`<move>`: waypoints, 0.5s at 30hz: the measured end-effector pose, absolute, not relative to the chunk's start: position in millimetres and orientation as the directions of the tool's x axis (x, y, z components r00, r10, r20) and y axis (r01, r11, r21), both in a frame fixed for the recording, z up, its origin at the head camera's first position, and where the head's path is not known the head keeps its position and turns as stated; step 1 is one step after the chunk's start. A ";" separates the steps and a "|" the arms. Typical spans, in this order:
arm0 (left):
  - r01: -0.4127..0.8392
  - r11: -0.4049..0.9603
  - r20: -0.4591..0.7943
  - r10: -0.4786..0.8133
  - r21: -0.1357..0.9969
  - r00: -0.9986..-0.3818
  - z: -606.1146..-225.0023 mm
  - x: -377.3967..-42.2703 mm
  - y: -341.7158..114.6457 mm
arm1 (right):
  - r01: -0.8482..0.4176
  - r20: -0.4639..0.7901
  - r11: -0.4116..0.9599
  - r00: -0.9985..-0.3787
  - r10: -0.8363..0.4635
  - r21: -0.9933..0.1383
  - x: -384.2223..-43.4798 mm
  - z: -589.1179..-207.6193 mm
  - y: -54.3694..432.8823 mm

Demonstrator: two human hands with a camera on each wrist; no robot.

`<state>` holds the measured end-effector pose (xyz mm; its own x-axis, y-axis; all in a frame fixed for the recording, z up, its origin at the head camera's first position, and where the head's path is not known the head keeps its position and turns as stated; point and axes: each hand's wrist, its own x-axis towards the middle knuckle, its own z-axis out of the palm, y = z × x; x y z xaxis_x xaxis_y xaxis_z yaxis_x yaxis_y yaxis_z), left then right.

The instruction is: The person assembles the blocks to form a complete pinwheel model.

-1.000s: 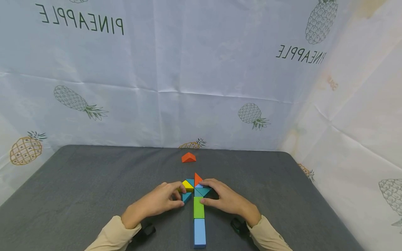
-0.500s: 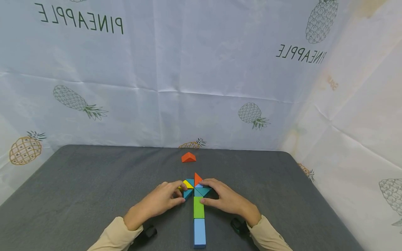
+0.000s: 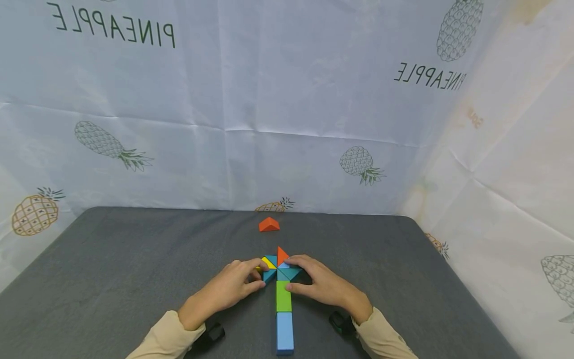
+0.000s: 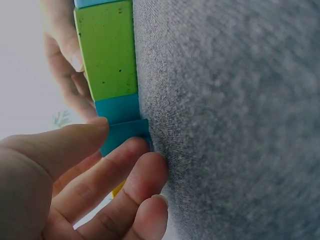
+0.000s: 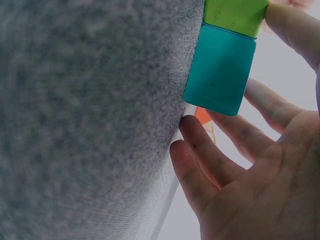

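My left hand [image 3: 228, 285] pinches a teal triangular block [image 3: 268, 277] between thumb and fingers, against the left side of a pinwheel-like cluster. A yellow block [image 3: 268, 263] lies just above it, partly covered by the index finger. On the other side my right hand [image 3: 325, 284] rests with fairly straight fingers. Its thumb touches the green block [image 3: 283, 297], and the index fingertip is at the orange triangle [image 3: 282, 256]. Between thumb and index sits another teal triangle [image 3: 293, 273]; its end face [image 5: 220, 70] fills much of the right wrist view.
Below the green block, a light blue rectangular block [image 3: 284, 333] continues the column toward me. A separate orange triangular block [image 3: 269, 225] lies farther back on the dark grey table [image 3: 134, 259]. A pineapple-printed cloth [image 3: 287, 89] hangs behind the table.
My left hand has shifted slightly right, sliding the teal triangular block up against the yellow block and closer to the cluster's centre. The right hand has stayed in place.
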<state>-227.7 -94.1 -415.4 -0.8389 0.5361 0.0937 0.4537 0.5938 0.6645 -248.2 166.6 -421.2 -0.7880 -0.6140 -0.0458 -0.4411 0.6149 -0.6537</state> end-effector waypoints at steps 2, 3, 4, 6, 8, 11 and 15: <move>0.453 0.594 0.094 0.536 0.665 -0.839 -415.5 -227.6 -94.1 | -0.441 -0.046 0.614 -0.787 -0.615 -0.655 -247.9 -420.8 166.5; 0.453 0.594 0.094 0.536 0.665 -0.839 -415.5 -227.6 -94.1 | -0.441 -0.045 0.613 -0.787 -0.615 -0.655 -247.8 -420.6 166.5; 0.453 0.593 0.094 0.536 0.666 -0.839 -415.6 -227.6 -94.1 | -0.442 -0.044 0.613 -0.787 -0.615 -0.655 -247.8 -420.4 166.4; 0.453 0.593 0.094 0.536 0.666 -0.839 -415.5 -227.4 -94.2 | -0.442 -0.044 0.612 -0.786 -0.616 -0.656 -247.7 -420.1 166.4; 0.456 0.592 0.099 0.535 0.665 -0.839 -415.7 -227.5 -94.2 | -0.442 -0.046 0.614 -0.787 -0.615 -0.654 -247.7 -420.0 166.5; 0.457 0.592 0.102 0.534 0.664 -0.839 -416.3 -227.7 -94.1 | -0.441 -0.047 0.615 -0.787 -0.615 -0.654 -247.8 -420.2 166.7; 0.454 0.596 0.097 0.533 0.662 -0.841 -416.6 -228.1 -94.7 | -0.438 -0.050 0.618 -0.789 -0.612 -0.653 -247.5 -420.2 166.4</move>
<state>-228.1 -94.7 -416.6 -0.8406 0.5328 0.0972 0.4544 0.5961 0.6620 -247.5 166.4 -420.2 -0.7889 -0.6125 -0.0499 -0.4384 0.6178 -0.6528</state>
